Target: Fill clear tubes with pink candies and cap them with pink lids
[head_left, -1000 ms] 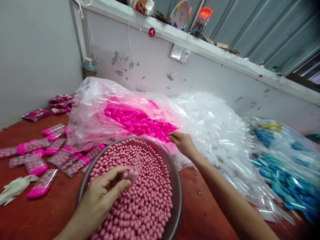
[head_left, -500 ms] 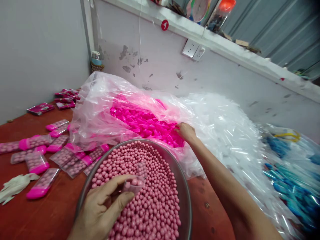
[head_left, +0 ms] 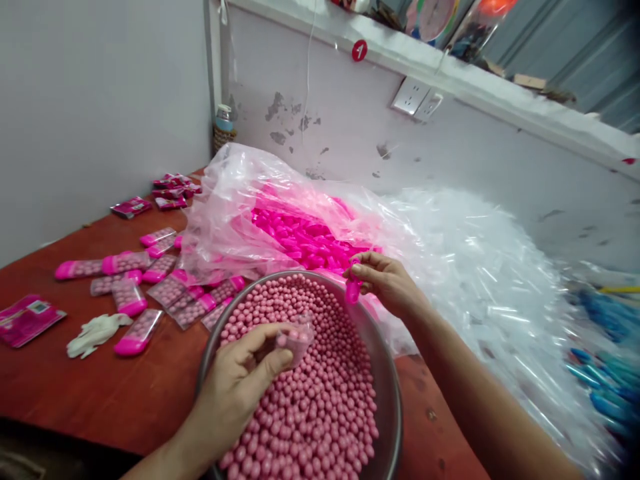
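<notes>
A round metal bowl (head_left: 387,373) heaped with pink candy balls (head_left: 310,407) sits in front of me. My left hand (head_left: 240,383) is closed around a small clear plastic case (head_left: 299,337) part-filled with balls, held just above the heap. My right hand (head_left: 387,283) hovers over the bowl's far rim, pinching a bright pink cap (head_left: 353,290). Just behind it lies a clear plastic bag (head_left: 240,207) full of bright pink caps (head_left: 300,237).
Several filled cases with pink caps (head_left: 150,287) lie on the red-brown table (head_left: 100,387) at left, with a white glove (head_left: 95,330) and pink packets (head_left: 27,319). A pile of clear cases (head_left: 480,267) and bagged blue caps (head_left: 607,360) lie at right. A wall stands behind.
My right hand has pulled back out of the bag of pink caps, now holding one cap over the bowl's rim. The left hand stays over the balls with the clear case. The view shifted left.
</notes>
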The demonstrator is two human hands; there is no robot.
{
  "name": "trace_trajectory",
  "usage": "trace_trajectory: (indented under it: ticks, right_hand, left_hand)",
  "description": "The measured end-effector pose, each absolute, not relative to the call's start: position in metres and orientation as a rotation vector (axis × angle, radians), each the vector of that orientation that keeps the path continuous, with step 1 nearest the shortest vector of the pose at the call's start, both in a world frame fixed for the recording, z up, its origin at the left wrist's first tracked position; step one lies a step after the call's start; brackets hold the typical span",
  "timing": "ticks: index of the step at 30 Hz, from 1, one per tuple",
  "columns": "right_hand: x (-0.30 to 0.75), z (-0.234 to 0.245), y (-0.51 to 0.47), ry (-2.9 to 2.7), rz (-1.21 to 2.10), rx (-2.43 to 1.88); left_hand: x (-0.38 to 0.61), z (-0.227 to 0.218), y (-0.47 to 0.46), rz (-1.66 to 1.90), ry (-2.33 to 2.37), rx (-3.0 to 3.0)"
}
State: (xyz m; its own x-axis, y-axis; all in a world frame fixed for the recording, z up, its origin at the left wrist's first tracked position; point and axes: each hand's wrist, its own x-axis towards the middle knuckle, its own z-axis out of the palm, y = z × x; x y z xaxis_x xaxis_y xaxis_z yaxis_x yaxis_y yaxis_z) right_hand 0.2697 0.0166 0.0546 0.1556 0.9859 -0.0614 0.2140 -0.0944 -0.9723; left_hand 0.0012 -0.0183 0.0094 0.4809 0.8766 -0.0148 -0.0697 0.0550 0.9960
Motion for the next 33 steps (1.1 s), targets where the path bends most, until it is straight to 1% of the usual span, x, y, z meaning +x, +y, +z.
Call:
trace_trajectory:
  ticks: [4, 8, 10, 14, 16, 18, 23, 25, 26, 28, 30, 32, 33]
  right_hand:
    - [0.219, 0.054, -0.004, -0.955, 1.232, -1.264]
    - [0.192, 0.042, -0.024, -1.038, 1.176, -1.204]
    - [0.187, 0.037, -0.034, -1.202, 1.029, -1.261]
    - [0.182, 0.036, -0.053, -1.74, 0.525, -1.331]
    - [0.18, 0.038, -0.057, -1.871, 0.426, -1.309]
    - [0.179, 0.039, -0.057, -1.8, 0.531, -1.314]
    - [0.176, 0.03, -0.053, -1.46, 1.123, -1.249]
    - [0.176, 0.028, -0.055, -1.417, 1.229, -1.255]
    - [0.177, 0.028, -0.056, -1.42, 1.213, -1.284]
    - [0.178, 0.035, -0.061, -1.494, 1.001, -1.378]
    - [0.181, 0.047, -0.067, -1.642, 0.639, -1.45]
    - [0.181, 0.061, -0.071, -1.848, 0.324, -1.436]
    - [0.18, 0.067, -0.073, -1.969, 0.231, -1.404]
  left_hand:
    - [0.003, 0.014, -0.019, 0.871, 0.703, 1.234]
    - [0.001, 0.013, -0.019, 0.967, 0.637, 1.178]
    - [0.001, 0.011, -0.019, 0.99, 0.609, 1.109]
    - [0.001, 0.009, -0.02, 0.967, 0.535, 0.9]
    - [0.001, 0.01, -0.02, 0.932, 0.505, 0.885]
    - [0.001, 0.011, -0.021, 0.904, 0.481, 0.922]
    - [-0.001, 0.011, -0.021, 0.906, 0.452, 0.967]
    - [-0.001, 0.01, -0.021, 0.902, 0.45, 0.986]
    - [-0.001, 0.01, -0.021, 0.903, 0.455, 1.003]
    - [0.0, 0.011, -0.022, 0.93, 0.495, 1.074]
    - [0.0, 0.012, -0.023, 0.977, 0.569, 1.223]
    - [0.001, 0.014, -0.025, 1.017, 0.625, 1.399]
    - [0.001, 0.015, -0.026, 1.027, 0.632, 1.473]
